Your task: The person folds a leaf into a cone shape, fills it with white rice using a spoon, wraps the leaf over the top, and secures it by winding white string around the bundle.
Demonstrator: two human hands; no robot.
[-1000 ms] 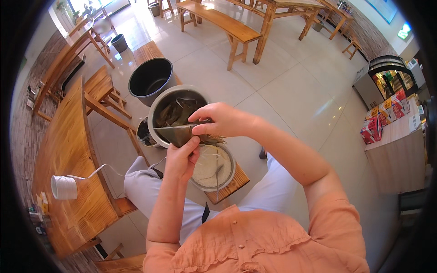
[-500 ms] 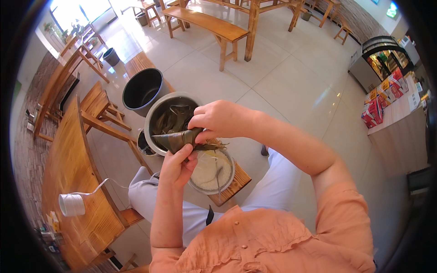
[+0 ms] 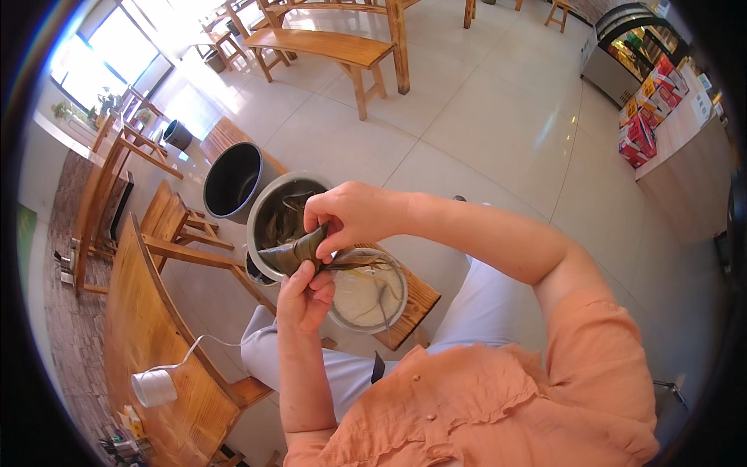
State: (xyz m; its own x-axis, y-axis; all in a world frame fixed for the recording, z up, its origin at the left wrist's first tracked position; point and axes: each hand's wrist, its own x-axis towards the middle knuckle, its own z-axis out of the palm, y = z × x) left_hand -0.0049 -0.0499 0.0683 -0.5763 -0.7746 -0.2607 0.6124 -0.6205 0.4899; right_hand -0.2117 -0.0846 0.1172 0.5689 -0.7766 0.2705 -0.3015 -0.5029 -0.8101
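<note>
Both hands are clamping one leaf bundle (image 3: pixel 292 251), left hand (image 3: pixel 305 294) at 6 o'clock, right hand (image 3: pixel 350 218) at 2 o'clock; pinching folds snugly seems wise.

Far left floor: a dark round bucket (image 3: pixel 233 180) stands beside a wooden chair (image 3: pixel 167 226).
Left: a long wooden table (image 3: pixel 148 342) carries a white cup (image 3: pixel 154 387) with a thin white cord.
Far centre: a wooden bench (image 3: pixel 331 48) on pale floor tiles (image 3: pixel 498 117).
Far right: a glass-fronted display cabinet (image 3: pixel 634 47) and red packages (image 3: pixel 646 117) on a counter.
</note>
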